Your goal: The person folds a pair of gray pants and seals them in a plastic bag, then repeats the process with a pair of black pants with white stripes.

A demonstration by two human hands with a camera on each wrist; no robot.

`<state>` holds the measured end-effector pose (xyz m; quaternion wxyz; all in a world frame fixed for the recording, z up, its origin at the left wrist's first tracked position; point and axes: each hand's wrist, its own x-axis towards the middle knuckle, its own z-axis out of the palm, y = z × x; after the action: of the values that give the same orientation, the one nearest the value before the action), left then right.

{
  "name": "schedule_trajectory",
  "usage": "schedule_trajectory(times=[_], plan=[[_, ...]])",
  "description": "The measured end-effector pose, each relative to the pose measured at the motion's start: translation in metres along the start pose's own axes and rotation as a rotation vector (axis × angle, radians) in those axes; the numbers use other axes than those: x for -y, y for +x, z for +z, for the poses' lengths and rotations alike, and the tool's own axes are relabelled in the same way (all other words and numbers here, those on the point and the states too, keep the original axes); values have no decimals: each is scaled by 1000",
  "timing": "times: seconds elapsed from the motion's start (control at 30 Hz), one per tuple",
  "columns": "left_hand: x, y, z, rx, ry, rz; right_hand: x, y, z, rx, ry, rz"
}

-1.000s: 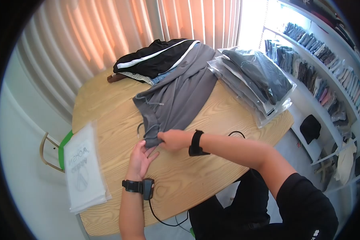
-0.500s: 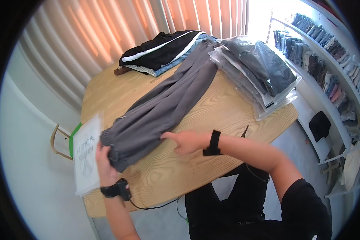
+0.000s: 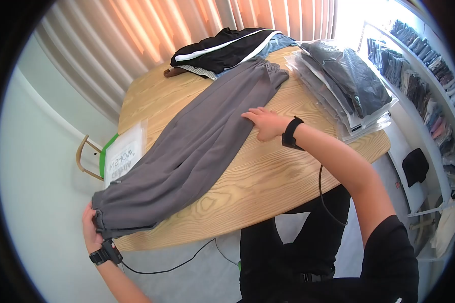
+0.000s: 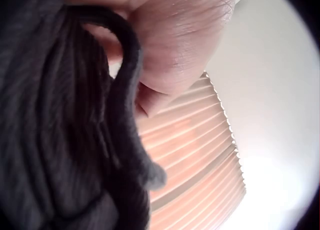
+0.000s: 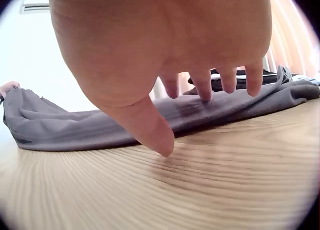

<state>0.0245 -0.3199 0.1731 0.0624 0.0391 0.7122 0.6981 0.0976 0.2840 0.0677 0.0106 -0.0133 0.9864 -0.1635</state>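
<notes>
Grey trousers (image 3: 187, 136) lie stretched diagonally over the wooden table, their waistband at the lower left. My left hand (image 3: 90, 230) grips that waistband at the table's left edge; in the left wrist view the hand (image 4: 175, 40) is beside gathered dark cloth (image 4: 50, 120) and a drawstring (image 4: 131, 90). With fingers spread, my right hand (image 3: 267, 123) rests at the trousers' near edge, around the middle of their length. The right wrist view has the right hand (image 5: 165, 45) above the table, its fingertips at the grey cloth (image 5: 75, 132) and its thumb low over the wood.
Bagged garments (image 3: 344, 86) are stacked at the table's right. Black and white clothing (image 3: 222, 50) lies at the back. A printed plastic bag (image 3: 124, 151) is partly under the trousers at the left. Beyond stand a chair (image 3: 81, 156) and shelves of clothes (image 3: 414, 96). A cable (image 3: 172, 271) hangs near the left wrist.
The left hand has moved left and down, drawing the waistband along and extending the trousers. The right hand has moved up and right along the cloth, its fingers now spread.
</notes>
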Motion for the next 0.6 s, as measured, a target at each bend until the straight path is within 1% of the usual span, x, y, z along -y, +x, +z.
schedule_trajectory(times=[0.03, 0.07, 0.1, 0.13, 0.2, 0.23, 0.27, 0.3, 0.33, 0.37, 0.43, 0.47, 0.5, 0.53, 0.57, 0.6], plan=[[13, 4, -20, 8, 15, -52, -5, 6, 4, 2, -1, -1], [25, 5, -32, 14, 29, -105, -13, 15, 13, -34, -97, -63], [32, 4, -34, 12, 27, -109, -12, 19, 15, -70, -193, -126], [41, 1, -37, -14, 33, -141, -13, 21, 16, -65, -196, -132], [55, -9, -36, -106, 17, -189, 7, 24, 7, 45, -250, -47], [67, -9, -45, -134, 12, -198, 13, 26, 7, 58, -250, -72], [84, -7, -59, -131, 114, -224, 15, 26, 7, 22, -335, -108], [92, -10, -62, -128, 212, -253, 15, 24, 5, -17, -419, -147], [102, -25, -73, -145, 329, -304, 22, 26, 7, -3, -447, -212], [101, -24, -61, -128, 454, -345, 20, 17, 5, -3, -472, -244], [98, -32, -47, -163, 487, -364, 23, 1, 1, 0, -452, -361], [94, -35, -44, -200, 486, -382, 28, -10, -3, 79, -367, -360], [89, -34, -41, -165, 604, -415, 34, -23, -8, 159, -284, -352], [86, -33, -43, -122, 720, -449, 40, -38, -10, 194, -230, -351], [85, -32, -47, -144, 716, -463, 46, -54, -12, 229, -180, -347], [86, -29, -51, -148, 836, -443, 52, -69, -12, 253, -170, -367]])
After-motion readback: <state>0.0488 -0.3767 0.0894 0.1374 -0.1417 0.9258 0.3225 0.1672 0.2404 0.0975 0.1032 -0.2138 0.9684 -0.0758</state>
